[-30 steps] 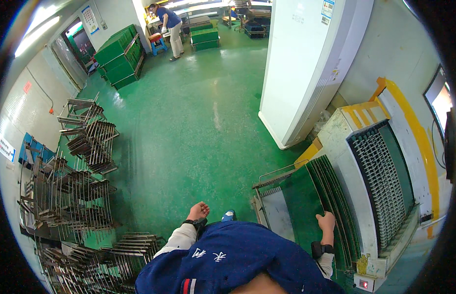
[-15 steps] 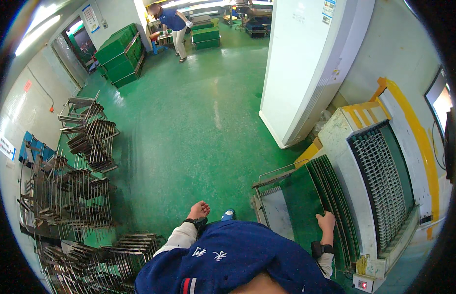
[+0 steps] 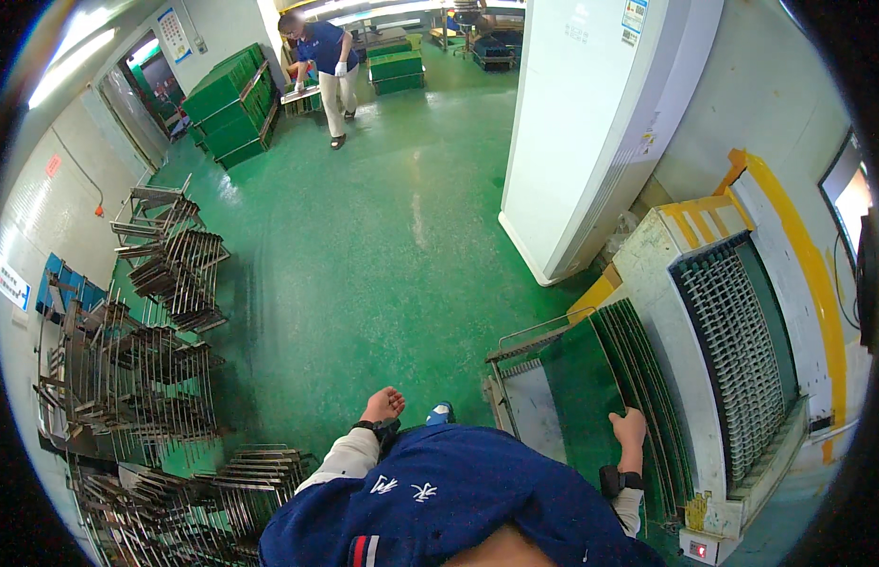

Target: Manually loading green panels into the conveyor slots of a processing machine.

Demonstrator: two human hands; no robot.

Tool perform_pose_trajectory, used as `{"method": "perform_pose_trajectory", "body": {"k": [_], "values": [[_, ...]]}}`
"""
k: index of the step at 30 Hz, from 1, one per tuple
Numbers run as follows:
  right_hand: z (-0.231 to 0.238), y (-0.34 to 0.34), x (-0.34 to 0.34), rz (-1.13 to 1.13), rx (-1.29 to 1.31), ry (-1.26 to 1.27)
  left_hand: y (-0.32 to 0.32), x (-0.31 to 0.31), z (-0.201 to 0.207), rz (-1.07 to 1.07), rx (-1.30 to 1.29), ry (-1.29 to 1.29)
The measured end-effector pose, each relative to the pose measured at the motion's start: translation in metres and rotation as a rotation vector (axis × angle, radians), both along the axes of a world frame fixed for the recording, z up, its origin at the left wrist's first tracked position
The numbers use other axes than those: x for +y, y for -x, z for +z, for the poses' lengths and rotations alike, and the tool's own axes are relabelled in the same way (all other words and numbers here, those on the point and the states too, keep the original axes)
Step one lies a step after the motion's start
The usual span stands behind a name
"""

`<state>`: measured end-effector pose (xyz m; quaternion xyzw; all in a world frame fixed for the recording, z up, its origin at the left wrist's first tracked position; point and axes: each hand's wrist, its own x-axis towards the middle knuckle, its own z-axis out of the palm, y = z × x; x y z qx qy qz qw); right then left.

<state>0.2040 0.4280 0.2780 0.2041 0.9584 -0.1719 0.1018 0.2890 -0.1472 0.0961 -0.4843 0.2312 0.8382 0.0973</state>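
Person in navy top (image 3: 439, 482), near side, both forearms low and reaching forward. Left hand (image 3: 384, 406): out over the green floor (image 3: 364, 283), forearm angled away from the body, fingers loosely curled, part-open, nothing visible in it. Right hand (image 3: 629, 428): out to the right, bent at the wrist, fingers folded in, thumb side facing left, at the edges of the green panels (image 3: 581, 378). Those stand upright side by side in a metal rack (image 3: 532, 344), just left of the roller machine (image 3: 742, 350). Can't tell if that hand pinches a panel or only rests; its fingertips are out of sight. Lower panel ends and part of the rack run behind the right sleeve (image 3: 628, 510) and torso. Panel count unclear, edges overlap. Screen (image 3: 850, 194) at far right is cut off. Wire racks (image 3: 179, 274) on the left tangle together, the nearest cropped. Far co-worker (image 3: 326, 66) leans by green crates (image 3: 233, 109); what their gloved hand touches is too small to make out.
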Motion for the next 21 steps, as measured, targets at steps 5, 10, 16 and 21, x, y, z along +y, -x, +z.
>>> {"method": "perform_pose_trajectory", "body": {"k": [5, 10, 16, 21], "values": [[0.016, -0.001, -0.011, -0.018, -0.02, -0.023, 0.004, 0.003, -0.003, 0.014, -0.035, -0.014], [0.022, -0.002, -0.013, 0.008, -0.005, -0.053, 0.0, -0.004, -0.023, -0.01, 0.048, -0.032], [0.012, -0.001, -0.009, 0.027, 0.068, -0.096, -0.002, -0.009, -0.031, -0.033, 0.099, -0.078], [0.036, -0.001, -0.022, -0.014, -0.037, -0.044, 0.005, 0.001, -0.009, -0.009, -0.027, 0.057]]}}
